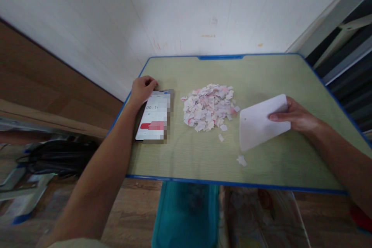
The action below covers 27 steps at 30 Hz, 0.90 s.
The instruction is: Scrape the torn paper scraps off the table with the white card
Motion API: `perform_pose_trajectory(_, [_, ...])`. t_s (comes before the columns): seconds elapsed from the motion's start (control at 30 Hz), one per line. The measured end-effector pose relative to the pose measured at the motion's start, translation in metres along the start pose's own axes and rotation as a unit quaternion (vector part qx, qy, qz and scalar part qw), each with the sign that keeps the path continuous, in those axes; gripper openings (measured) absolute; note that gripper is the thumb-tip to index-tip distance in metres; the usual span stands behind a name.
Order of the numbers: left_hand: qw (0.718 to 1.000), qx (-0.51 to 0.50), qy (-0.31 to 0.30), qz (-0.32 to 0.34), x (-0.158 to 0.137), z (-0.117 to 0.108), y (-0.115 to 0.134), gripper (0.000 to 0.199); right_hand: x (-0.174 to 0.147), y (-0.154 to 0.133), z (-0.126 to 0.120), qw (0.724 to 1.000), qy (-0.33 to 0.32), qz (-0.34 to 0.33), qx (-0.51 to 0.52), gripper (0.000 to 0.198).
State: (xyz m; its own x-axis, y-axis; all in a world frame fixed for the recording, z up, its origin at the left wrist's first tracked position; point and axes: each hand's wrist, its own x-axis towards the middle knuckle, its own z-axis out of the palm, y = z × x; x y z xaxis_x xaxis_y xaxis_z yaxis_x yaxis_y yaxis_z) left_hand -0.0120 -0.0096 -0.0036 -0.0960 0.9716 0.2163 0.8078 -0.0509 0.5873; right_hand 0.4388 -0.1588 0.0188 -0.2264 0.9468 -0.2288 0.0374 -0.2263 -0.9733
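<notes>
My right hand [300, 114] grips a white plastic scraper [258, 124], a flat sheet with rounded corners and a small hole, thumb on top. It is tilted, its left edge close to a pile of torn paper scraps [209, 106], white with some pink. One loose scrap [241, 160] lies just below the scraper, and a smaller one [221, 137] is near the pile. At the table's left side, my left hand [143, 88] rests with curled fingers by the top of a phone [152, 116]. The phone lies face up with a timer showing, its right side blurred.
The light green table [188, 162] has a blue rim and stands against a white wall [186, 19]. Beneath its front edge is a teal plastic bin [186, 213]. A folded metal frame [343, 31] leans at the right, and a black bag [62, 157] sits low at the left.
</notes>
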Motion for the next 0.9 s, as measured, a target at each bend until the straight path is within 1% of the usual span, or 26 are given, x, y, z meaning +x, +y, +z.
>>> perform_pose_trajectory(0.1, [1.000, 0.005, -0.002, -0.005, 0.000, 0.000, 0.000, 0.013, 0.002, -0.003, -0.013, 0.999, -0.030, 0.014, -0.026, 0.020])
perform_pose_trajectory(0.27, [1.000, 0.003, -0.003, -0.006, -0.001, -0.001, 0.002, 0.012, 0.002, -0.006, -0.009, 0.989, -0.104, 0.044, -0.098, 0.020])
perform_pose_trajectory(0.33, [1.000, -0.005, -0.003, 0.000, -0.002, -0.001, 0.002, 0.012, 0.003, -0.007, -0.009, 0.987, -0.112, 0.045, -0.102, 0.020])
perform_pose_trajectory(0.43, [1.000, -0.009, -0.001, 0.010, -0.001, -0.001, 0.002, 0.012, 0.003, -0.006, -0.011, 0.990, -0.096, 0.037, -0.099, 0.021])
perform_pose_trajectory(0.5, [1.000, 0.001, 0.000, 0.010, -0.001, -0.001, 0.002, 0.012, 0.003, -0.005, -0.011, 0.988, -0.102, 0.042, -0.110, 0.022])
perform_pose_trajectory(0.63, [1.000, 0.013, 0.000, 0.015, -0.002, -0.001, 0.004, 0.012, 0.000, -0.006, -0.005, 0.973, -0.170, 0.076, -0.135, 0.023])
perform_pose_trajectory(0.73, [1.000, 0.014, -0.002, 0.001, -0.002, -0.002, 0.005, 0.011, -0.003, -0.006, 0.002, 0.962, -0.223, 0.081, -0.134, 0.023])
perform_pose_trajectory(0.8, [1.000, 0.011, -0.003, -0.004, -0.002, -0.002, 0.005, 0.011, -0.003, -0.005, 0.004, 0.959, -0.240, 0.074, -0.130, 0.023])
perform_pose_trajectory(0.9, [1.000, 0.011, -0.004, -0.007, -0.003, -0.002, 0.005, 0.011, -0.003, -0.004, 0.002, 0.957, -0.249, 0.067, -0.133, 0.022])
